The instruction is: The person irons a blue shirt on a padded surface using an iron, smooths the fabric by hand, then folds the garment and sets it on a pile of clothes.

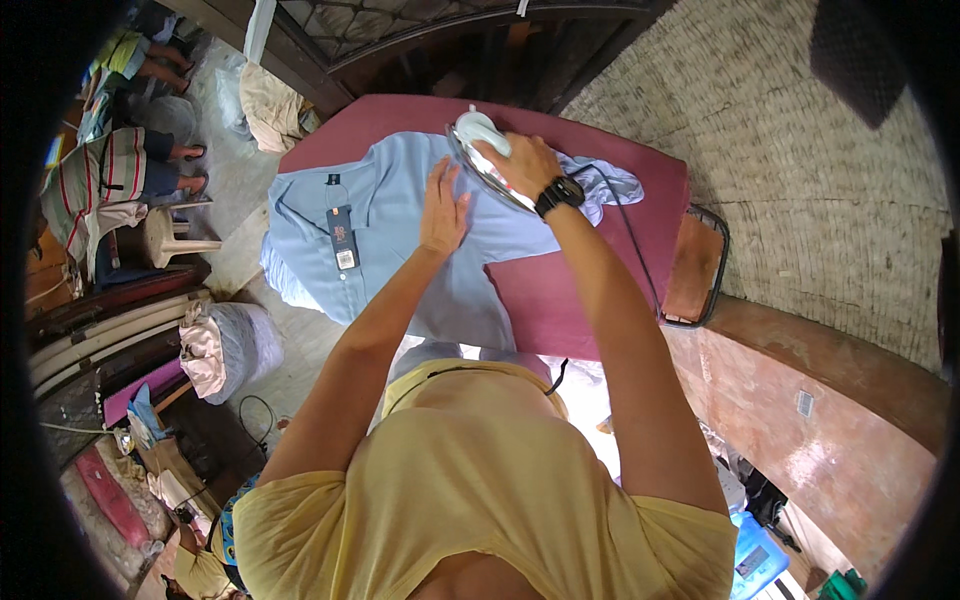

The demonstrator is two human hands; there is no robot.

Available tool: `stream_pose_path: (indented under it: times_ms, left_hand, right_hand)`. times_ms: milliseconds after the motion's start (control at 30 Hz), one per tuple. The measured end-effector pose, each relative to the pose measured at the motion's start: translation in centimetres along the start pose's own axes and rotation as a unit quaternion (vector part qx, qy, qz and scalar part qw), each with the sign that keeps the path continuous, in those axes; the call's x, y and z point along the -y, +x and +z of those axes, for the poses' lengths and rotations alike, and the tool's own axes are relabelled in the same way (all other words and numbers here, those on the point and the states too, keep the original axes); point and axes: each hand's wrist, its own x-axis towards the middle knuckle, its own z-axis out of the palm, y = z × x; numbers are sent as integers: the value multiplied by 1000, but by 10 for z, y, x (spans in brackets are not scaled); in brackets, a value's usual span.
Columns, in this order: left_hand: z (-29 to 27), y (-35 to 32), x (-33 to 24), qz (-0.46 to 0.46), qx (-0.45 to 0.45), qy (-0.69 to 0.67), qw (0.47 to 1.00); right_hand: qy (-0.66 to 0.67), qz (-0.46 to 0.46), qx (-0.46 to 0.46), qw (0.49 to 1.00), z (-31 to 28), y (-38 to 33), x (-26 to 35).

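A light blue shirt (385, 225) lies spread on a maroon ironing board (560, 300), with a dark hang tag (342, 238) near its buttons. My right hand (525, 165) is wrapped round the handle of a white clothes iron (478, 130). The iron's metal edge rests along the shirt's sleeve, and a dark cord (628, 230) runs from it down the board's right side. Flat on the shirt, left of the iron, lies my left hand (445, 210) with its fingers stretched out. It holds nothing.
A metal rest (712, 265) juts from the board's right end. Beyond is a woven mat surface (740, 130). A dark grille (450, 30) stands behind the board. At left are a plastic-wrapped bundle (235, 345), a plastic stool (165, 235) and other people. A blue container (757, 555) sits at lower right.
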Motion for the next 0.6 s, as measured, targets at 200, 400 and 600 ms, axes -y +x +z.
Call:
stream_pose_path:
  times_ms: [200,400,600]
  left_hand:
    - [2,-3,-1,-34,-11,22,999]
    - [-8,-4,1,-68,-54,-96,992]
    - [-29,-15,5,-118,-159,-112,974]
  right_hand:
    - [127,31,-3,991,-3,-31,6]
    - [83,29,58,994,-8,-132,-35]
    - [93,-29,-3,995,20,-63,16]
